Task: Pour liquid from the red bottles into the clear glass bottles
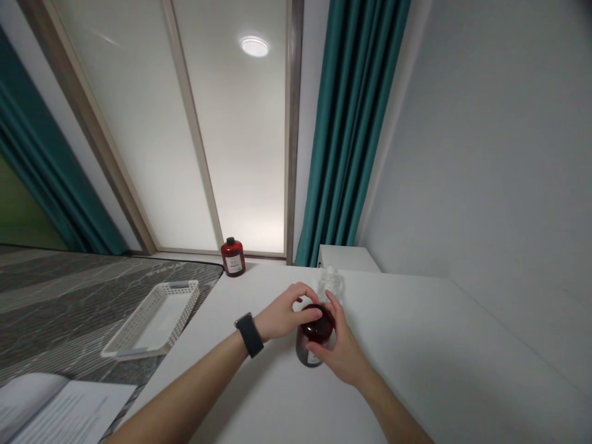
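Note:
Both hands meet around a glossy, dark red rounded object (316,327), seen from above; whether it is a bottle or a large lid I cannot tell. My left hand (290,313) grips its upper left side, thumb on top and fingers curled over the far side. On the other side, my right hand (343,353) closes round it with the thumb low at the front. Directly below stands a greyish see-through bottle (303,353) with a pale label, partly covered by the object and my right hand. A clear bottle (330,280) stands just behind my fingers.
A red bottle (233,263) with a black cap stands at the white table's (259,401) far left corner. Left of the table lie a white perforated basket (121,353) and an open book (78,410) on a grey patterned surface. A white box-like piece (349,258) adjoins the far edge.

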Demonstrator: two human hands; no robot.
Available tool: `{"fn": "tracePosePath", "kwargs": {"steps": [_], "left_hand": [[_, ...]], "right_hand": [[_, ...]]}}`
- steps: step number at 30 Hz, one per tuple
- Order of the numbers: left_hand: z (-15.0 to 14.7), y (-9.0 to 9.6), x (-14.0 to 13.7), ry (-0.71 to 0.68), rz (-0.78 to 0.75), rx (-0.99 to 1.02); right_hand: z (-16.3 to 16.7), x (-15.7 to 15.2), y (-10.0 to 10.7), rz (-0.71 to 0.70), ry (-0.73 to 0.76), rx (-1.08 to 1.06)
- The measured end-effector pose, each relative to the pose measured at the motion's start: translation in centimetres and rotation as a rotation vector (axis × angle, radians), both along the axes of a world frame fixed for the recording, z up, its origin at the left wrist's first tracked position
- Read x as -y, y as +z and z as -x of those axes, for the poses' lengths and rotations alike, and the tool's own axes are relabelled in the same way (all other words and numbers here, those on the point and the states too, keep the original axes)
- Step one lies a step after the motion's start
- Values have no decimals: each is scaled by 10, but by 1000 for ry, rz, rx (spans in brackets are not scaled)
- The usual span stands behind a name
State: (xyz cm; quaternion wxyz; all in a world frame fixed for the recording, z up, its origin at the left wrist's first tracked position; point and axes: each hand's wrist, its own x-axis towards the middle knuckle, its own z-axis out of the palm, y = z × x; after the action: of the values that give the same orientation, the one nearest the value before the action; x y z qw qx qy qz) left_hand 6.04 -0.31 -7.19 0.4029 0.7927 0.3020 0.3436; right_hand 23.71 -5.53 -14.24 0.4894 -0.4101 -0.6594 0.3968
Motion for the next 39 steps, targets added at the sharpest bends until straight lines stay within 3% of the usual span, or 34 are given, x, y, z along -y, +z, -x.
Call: {"fn": "tracePosePath", "kwargs": {"steps": [5,8,14,26,29,35,39], "left_hand": [[3,-3,-10,-102,42,76],[4,2,-8,-37,41,69],[2,8,1,26,-114,-9],[3,1,-11,-122,-65,120],[5,-6,-7,-112,9,155],[6,-20,16,-81,322,259],[0,-24,25,-85,404,270]], "right_hand": [[0,1,-1,-7,-15,3],[1,0,-2,-11,-20,-5],[3,0,0,6,-23,-1],[3,2,3,15,-26,-9],[3,2,1,15,-27,-7],[2,2,2,-12,-24,13],[3,1,4,-26,-13,0]]}}
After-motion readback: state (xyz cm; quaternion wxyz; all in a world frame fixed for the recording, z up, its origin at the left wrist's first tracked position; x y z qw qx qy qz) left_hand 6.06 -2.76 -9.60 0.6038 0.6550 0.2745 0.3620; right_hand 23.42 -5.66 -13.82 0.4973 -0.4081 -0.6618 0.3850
